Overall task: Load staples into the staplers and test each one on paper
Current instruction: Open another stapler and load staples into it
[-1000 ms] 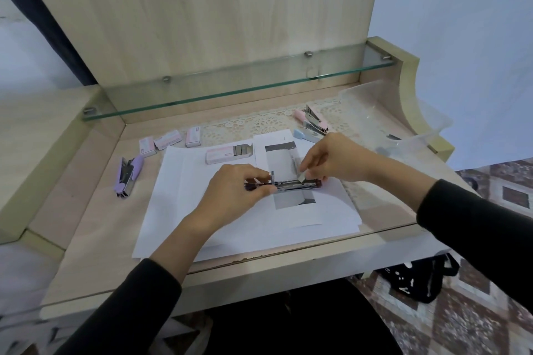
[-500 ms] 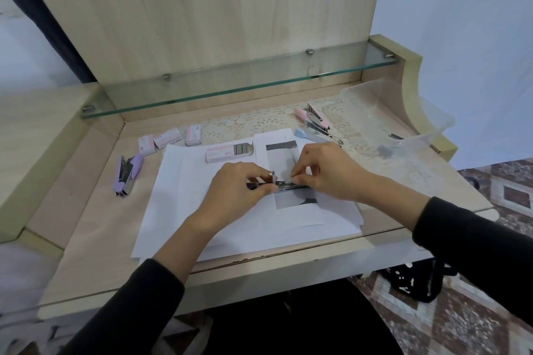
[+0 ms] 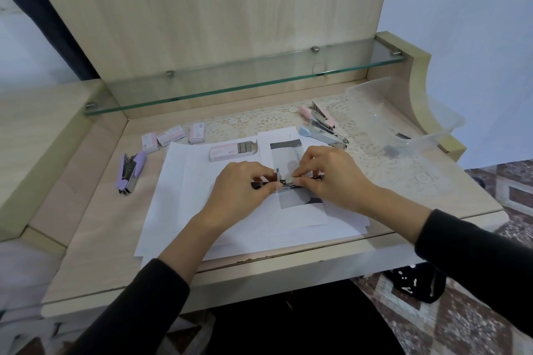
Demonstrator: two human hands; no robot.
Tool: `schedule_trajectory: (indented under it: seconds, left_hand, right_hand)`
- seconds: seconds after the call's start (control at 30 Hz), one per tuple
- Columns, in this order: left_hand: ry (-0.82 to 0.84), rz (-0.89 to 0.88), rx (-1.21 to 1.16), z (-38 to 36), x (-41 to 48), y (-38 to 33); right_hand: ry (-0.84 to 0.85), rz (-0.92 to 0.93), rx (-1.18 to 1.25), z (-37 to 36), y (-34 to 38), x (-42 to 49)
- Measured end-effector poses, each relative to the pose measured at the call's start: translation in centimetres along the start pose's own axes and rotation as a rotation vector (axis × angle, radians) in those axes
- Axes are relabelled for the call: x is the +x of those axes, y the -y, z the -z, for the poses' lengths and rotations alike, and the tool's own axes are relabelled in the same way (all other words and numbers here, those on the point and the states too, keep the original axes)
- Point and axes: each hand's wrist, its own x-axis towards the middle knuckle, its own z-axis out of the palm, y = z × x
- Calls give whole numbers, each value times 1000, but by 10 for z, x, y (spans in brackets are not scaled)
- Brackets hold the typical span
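Both forearms (image 3: 187, 236), bare below black sleeves, are extended forward and angled inward. The left hand (image 3: 239, 184) and right hand (image 3: 328, 179) are held close together, fingers curled, a stapler (image 3: 285, 181) pinched between them.

Home setting, by looks: pale laminate desk (image 3: 86, 210) with glass shelf (image 3: 230, 81) above, lace mat (image 3: 259, 121) spread on top, patterned floor tiles (image 3: 476, 326) below, black bag (image 3: 415, 282) on floor.

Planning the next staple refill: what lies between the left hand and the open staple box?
In the head view, only bare white paper lies between the left hand and the open staple box.
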Motion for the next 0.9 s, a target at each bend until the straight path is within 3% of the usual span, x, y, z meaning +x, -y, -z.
schedule_trajectory:
  seconds: [0.4, 0.67, 0.9]
  left_hand:
    - [0, -23, 18, 1, -1, 1]
    - [-1, -27, 8, 1, -1, 1]
    - [-1, -28, 16, 1, 0, 0]
  right_hand:
    - [62, -33, 36, 2, -7, 0]
    - [-3, 29, 59, 10, -7, -8]
    - [120, -29, -14, 13, -6, -13]
